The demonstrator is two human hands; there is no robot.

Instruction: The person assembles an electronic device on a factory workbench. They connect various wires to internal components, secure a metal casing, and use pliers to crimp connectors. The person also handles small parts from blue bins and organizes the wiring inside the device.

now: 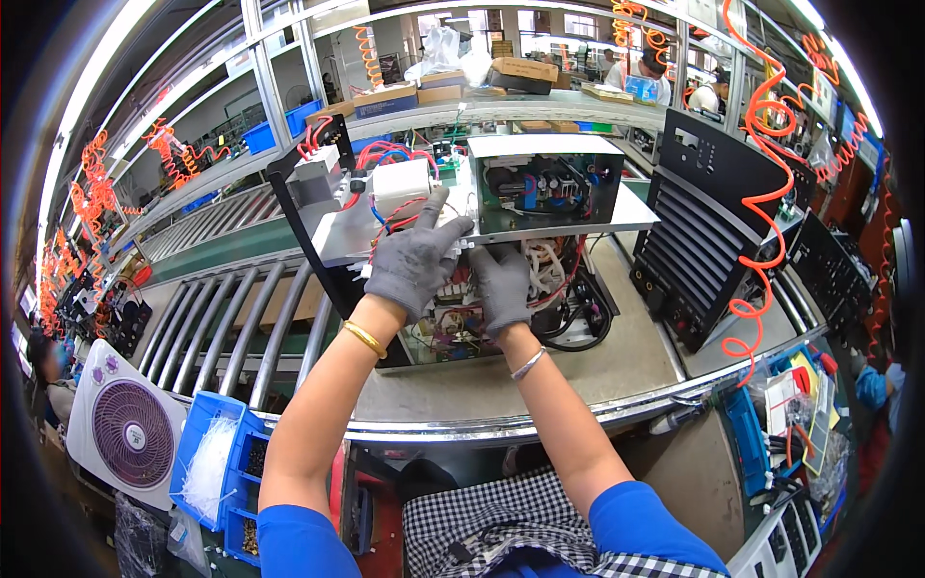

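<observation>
working at an open machine (540,232), the gloved left hand (414,262) holds its fingers half spread near a white block (398,185); whether it grips anything cannot be told. the gloved right hand (502,286) extends beneath the machine's metal shelf (621,212), fingertips hidden, its grip unclear. the machine stands on the worktable (617,371), between metal rollers (247,318) and a black finned case (692,250).

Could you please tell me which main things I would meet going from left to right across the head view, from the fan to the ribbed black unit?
Fan, bin of white strips, left hand, right hand, ribbed black unit.
</observation>
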